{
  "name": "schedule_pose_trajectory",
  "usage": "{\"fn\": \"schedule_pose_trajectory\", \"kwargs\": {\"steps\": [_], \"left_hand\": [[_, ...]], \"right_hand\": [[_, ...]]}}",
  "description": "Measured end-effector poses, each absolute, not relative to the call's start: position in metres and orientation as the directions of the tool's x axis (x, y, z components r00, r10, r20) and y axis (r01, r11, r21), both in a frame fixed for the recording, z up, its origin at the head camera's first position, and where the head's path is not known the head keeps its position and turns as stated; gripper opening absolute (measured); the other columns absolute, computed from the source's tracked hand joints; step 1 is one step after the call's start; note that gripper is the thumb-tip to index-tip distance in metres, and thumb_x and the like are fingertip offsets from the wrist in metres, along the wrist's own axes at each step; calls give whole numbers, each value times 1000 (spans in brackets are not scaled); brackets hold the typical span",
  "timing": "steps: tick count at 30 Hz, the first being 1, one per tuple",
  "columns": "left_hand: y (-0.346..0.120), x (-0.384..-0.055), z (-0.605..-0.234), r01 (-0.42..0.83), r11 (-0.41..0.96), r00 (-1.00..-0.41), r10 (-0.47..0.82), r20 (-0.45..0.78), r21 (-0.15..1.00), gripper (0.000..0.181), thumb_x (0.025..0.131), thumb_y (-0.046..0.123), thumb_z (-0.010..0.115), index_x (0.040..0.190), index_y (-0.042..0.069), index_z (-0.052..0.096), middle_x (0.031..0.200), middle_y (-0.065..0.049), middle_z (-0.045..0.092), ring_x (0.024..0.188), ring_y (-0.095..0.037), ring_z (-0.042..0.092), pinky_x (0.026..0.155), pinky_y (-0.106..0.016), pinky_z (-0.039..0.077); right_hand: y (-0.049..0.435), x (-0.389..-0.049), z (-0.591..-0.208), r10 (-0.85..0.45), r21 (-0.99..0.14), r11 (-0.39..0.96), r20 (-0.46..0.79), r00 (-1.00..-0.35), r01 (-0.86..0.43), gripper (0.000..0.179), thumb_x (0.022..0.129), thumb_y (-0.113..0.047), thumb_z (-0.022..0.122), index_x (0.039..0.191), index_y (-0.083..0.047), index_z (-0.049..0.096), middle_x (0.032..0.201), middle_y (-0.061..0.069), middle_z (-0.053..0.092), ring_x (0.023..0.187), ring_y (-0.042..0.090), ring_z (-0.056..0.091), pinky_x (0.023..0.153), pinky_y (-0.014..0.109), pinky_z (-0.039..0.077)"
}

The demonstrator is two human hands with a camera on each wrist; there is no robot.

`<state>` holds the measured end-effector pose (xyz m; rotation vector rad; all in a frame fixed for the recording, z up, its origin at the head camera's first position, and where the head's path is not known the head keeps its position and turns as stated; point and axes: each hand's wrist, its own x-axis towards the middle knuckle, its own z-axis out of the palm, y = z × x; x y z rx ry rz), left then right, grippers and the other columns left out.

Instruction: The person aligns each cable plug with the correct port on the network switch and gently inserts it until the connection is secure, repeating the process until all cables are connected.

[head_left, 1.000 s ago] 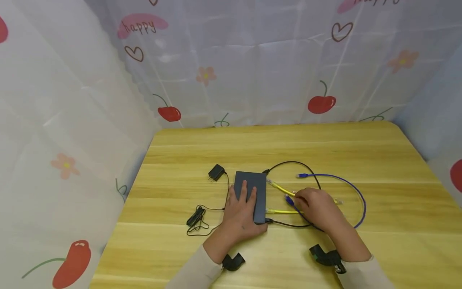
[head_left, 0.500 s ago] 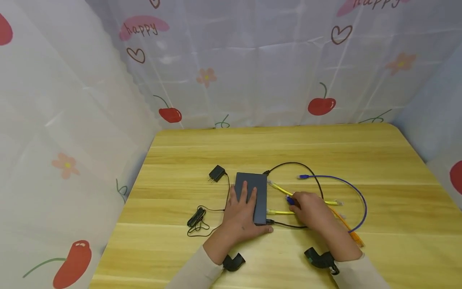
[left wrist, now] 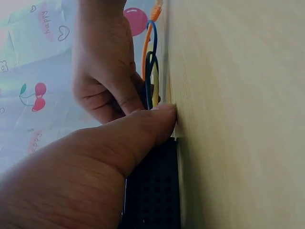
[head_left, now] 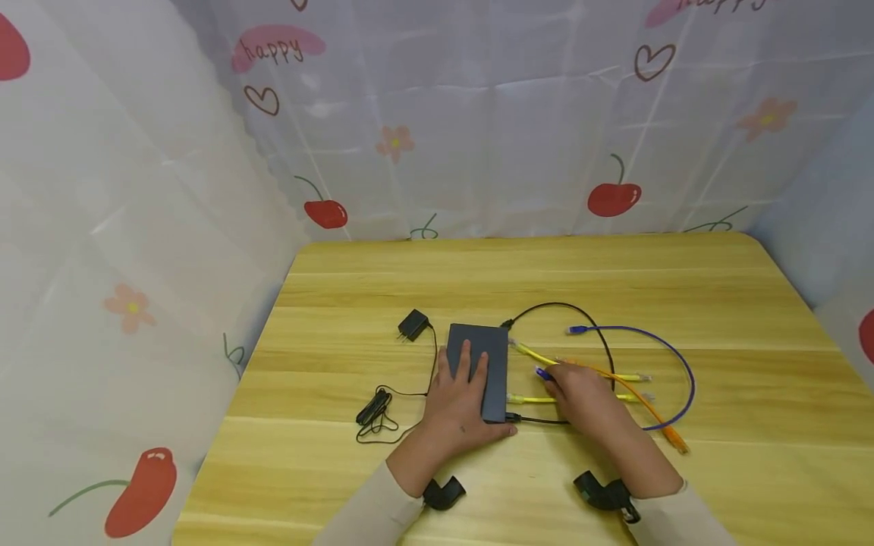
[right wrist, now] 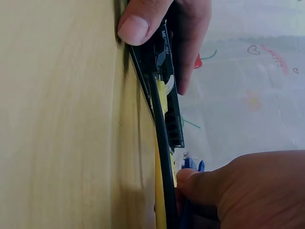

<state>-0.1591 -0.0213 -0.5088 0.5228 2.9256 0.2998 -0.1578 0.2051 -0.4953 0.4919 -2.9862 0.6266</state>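
Note:
A dark network switch (head_left: 495,379) lies on the wooden table, and my left hand (head_left: 454,409) rests on its top with fingers spread. In the right wrist view, the left thumb lies along the switch's near end, beside its row of ports (right wrist: 174,129). My right hand (head_left: 589,398) pinches a blue network cable by its plug (head_left: 542,373), just right of the port side and apart from it. Two yellow network cables (head_left: 534,353) run from that side; black cables leave near its two ends, at the far plug (head_left: 507,324) and the near plug (head_left: 514,417).
An orange network cable (head_left: 645,398) passes under the right hand. The blue cable's other end (head_left: 577,330) lies farther back, its loop (head_left: 692,379) curving right. Left of the switch are a black power adapter (head_left: 413,324) and a bundled thin cord (head_left: 372,409).
My right hand has shifted left and taken hold of the blue plug, bringing it closer to the switch. More of the orange and yellow cables shows behind it. The left hand stays put.

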Motion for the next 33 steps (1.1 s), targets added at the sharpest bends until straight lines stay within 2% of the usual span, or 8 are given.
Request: {"fn": "schedule_pose_trajectory", "kwargs": {"steps": [5,10,13,17,22,27,33], "left_hand": [[-20,-160,-508,333,917,-926,362,-108,217,119,71,82,65,162,20,18,168,-11,1,149,-50,1,110,-54,36],[-20,-161,-507,341,916,-924,368,-107,210,117,72,80,65,161,19,20,168,-12,3,149,-51,3,110,-54,37],[-19,-161,-506,345,914,-923,371,-101,212,117,72,80,65,161,19,21,168,-13,4,149,-52,3,110,-54,36],[-18,-162,-505,339,912,-925,368,-92,230,117,72,79,66,161,17,22,168,-13,5,149,-51,4,110,-55,36],[-19,-163,-506,325,906,-930,359,-85,270,118,71,78,67,161,16,22,168,-11,4,150,-48,2,110,-54,36],[-23,-163,-508,339,892,-928,370,-49,300,116,71,78,67,160,18,25,168,-10,8,150,-48,5,113,-52,34],[-29,-160,-506,340,855,-925,379,-26,392,112,72,75,68,160,22,25,168,-8,9,150,-46,6,112,-55,34]], "right_hand": [[205,-158,-494,-295,-420,840,181,-938,-345,18,92,-7,69,108,2,71,96,13,71,89,31,69,75,47,55],[205,-159,-494,-322,-469,799,195,-926,-377,19,93,-5,67,111,2,71,100,13,71,94,32,70,80,47,56],[204,-162,-495,-346,-491,776,196,-918,-397,13,94,-4,66,105,1,71,91,8,69,84,25,68,73,42,54],[203,-166,-497,-376,-500,758,191,-907,-420,8,94,-4,66,99,-3,72,87,4,68,81,20,66,71,40,53],[201,-168,-500,-415,-480,755,179,-892,-447,10,94,-4,67,101,-4,73,89,3,70,85,20,68,74,40,55],[196,-168,-500,-445,-443,757,191,-875,-481,10,93,-6,68,102,-5,73,85,-1,68,79,14,65,71,35,54],[191,-171,-492,-450,-438,768,151,-880,-468,13,94,-8,67,105,-5,74,85,-2,66,77,12,63,68,32,53]]}}
